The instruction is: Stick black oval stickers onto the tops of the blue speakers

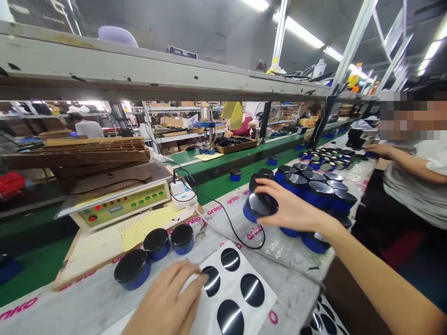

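Observation:
My right hand (289, 204) is closed around the sides of a blue round tub with a black top (259, 204), its thumb and fingers spread across the width. Beside it, several more blue tubs (321, 188) stand close together, some stacked. My left hand (167, 298) has its fingers bent at the edge of a white sheet of round black stickers (256, 314), pinching it beside one sticker. Part of that sheet is hidden under the hand. Just beyond the left hand, three blue tubs with glossy black tops (156, 244) sit in a row.
A control box with buttons (122, 204) stands at the left, near a white power adapter (182, 193) whose cables cross the table. Behind runs a green conveyor (216, 186) carrying a few tubs. A shelf (167, 74) spans overhead. A co-worker (415, 172) is at the right.

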### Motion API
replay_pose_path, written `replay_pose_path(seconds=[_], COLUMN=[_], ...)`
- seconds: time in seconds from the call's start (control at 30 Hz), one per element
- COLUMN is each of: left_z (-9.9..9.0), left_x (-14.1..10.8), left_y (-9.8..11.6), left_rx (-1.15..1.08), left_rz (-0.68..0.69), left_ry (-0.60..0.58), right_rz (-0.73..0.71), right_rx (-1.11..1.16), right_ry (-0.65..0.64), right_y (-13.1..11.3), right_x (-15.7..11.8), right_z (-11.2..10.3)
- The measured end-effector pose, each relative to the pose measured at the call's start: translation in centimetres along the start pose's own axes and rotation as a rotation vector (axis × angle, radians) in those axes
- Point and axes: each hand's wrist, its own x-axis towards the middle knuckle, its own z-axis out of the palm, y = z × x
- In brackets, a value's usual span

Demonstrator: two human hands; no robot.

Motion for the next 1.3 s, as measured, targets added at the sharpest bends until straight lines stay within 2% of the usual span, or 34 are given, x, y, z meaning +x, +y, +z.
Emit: replay_pose_path(seconds=[0.1, 0.2, 0.3, 0.37, 0.5, 0.63, 0.77, 0.87, 0.97, 1.03, 1.1, 1.2, 1.3], left_z=[4.3, 8.2, 10.0, 10.0, 8.7, 7.9, 7.1, 6.3, 4.7, 2.9, 0.6, -3.6, -7.3], left_x=[6.6, 11.2, 12.9, 12.8, 11.9, 12.0, 12.2, 10.9, 8.2, 5.8, 3.1, -1.9, -8.1], left_y=[1.0, 1.2, 0.5, -0.3, -1.0, -1.3, -2.1, -2.0, -0.8, 0.4, 1.3, 2.0, 1.8], left_rx=[-0.032, -0.016, 0.034, 0.074, 0.117, 0.156, 0.184, 0.160, 0.119, 0.089, 0.024, -0.060, 0.018], left_rz=[0.008, 0.018, -0.018, -0.059, -0.076, -0.104, -0.154, -0.156, -0.160, -0.183, -0.238, -0.428, -0.721], left_ry=[-0.325, -0.409, -0.458, -0.485, -0.497, -0.465, -0.398, -0.394, -0.421, -0.441, -0.448, -0.376, -0.232], right_rz=[0.025, 0.002, -0.044, -0.071, -0.100, -0.030, 0.030, 0.034, -0.023, -0.124, -0.284, -0.497, -0.595], right_rx=[-0.040, -0.102, -0.180, -0.233, -0.308, -0.425, -0.590, -0.675, -0.688, -0.644, -0.526, -0.285, -0.140], right_ry=[-0.059, -0.115, -0.138, -0.127, -0.056, 0.105, 0.199, 0.233, 0.271, 0.268, 0.219, 0.112, 0.087], right_y=[1.0, 2.4, 3.4, 3.6, 3.1, 3.0, 4.0, 4.5, 3.7, 2.1, -0.1, -3.3, -5.5], right_x=[-5.4, -7.5, -7.7, -7.8, -7.5, -5.7, -3.4, -2.4, -2.0, -1.8, -1.7, -1.8, -1.2], right_z=[0.9, 2.6, 3.5, 3.5, 2.3, 1.3, 2.1, 3.1, 3.9, 4.4, 5.1, 6.2, 7.8])
